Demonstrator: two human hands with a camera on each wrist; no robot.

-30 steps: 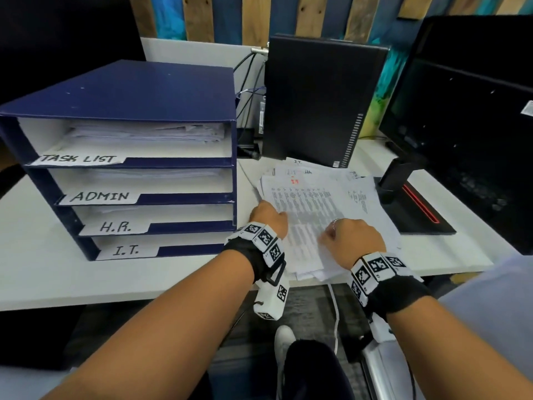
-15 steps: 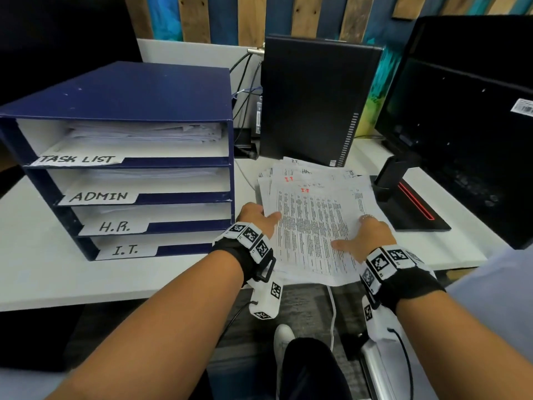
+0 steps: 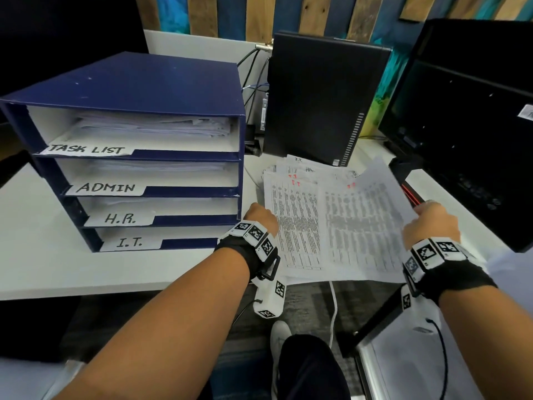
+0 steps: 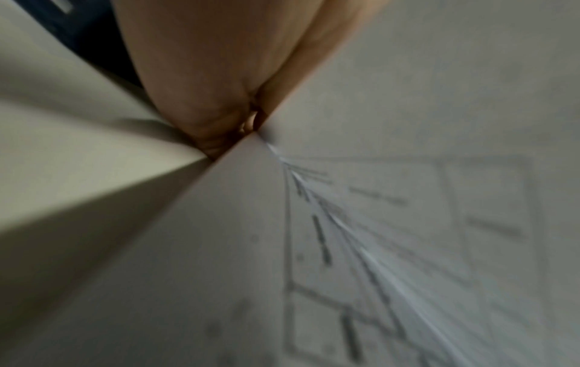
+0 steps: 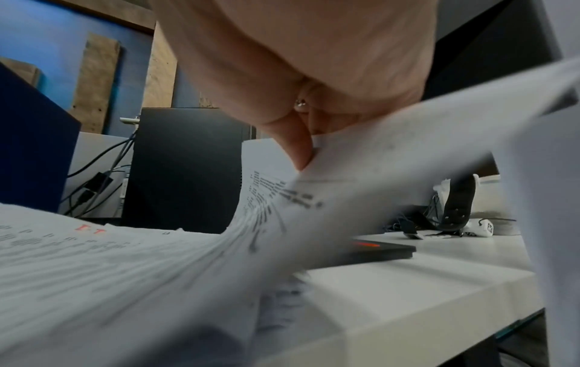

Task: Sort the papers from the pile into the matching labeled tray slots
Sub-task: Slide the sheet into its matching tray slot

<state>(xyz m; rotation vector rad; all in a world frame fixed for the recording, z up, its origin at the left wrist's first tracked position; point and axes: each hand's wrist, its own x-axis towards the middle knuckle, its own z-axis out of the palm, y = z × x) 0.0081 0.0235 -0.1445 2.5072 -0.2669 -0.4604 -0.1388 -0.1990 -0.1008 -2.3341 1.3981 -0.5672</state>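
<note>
A blue four-slot tray (image 3: 144, 88) stands on the left, labelled TASK LIST, ADMIN, H.R. and I.T. (image 3: 129, 243) from top to bottom. Right of it lies a fanned pile of printed papers (image 3: 294, 226), some marked in red. My left hand (image 3: 261, 217) grips the pile's left edge, its fingers hidden; in the left wrist view it (image 4: 226, 139) curls against blurred paper (image 4: 376, 223). My right hand (image 3: 427, 223) pinches the right edge of the top sheet (image 3: 363, 220), which tilts up off the pile. In the right wrist view the thumb and fingers (image 5: 309, 151) pinch that sheet (image 5: 408, 154).
A black computer tower (image 3: 323, 96) stands behind the pile, with cables (image 3: 253, 76) to its left. A dark monitor (image 3: 476, 125) and its base (image 3: 409, 192) sit on the right. The pile overhangs the white table's (image 3: 43, 255) front edge.
My right hand has slid to the pile's right edge and lifted the top sheet, which now tilts up. My left hand has stayed at the left edge.
</note>
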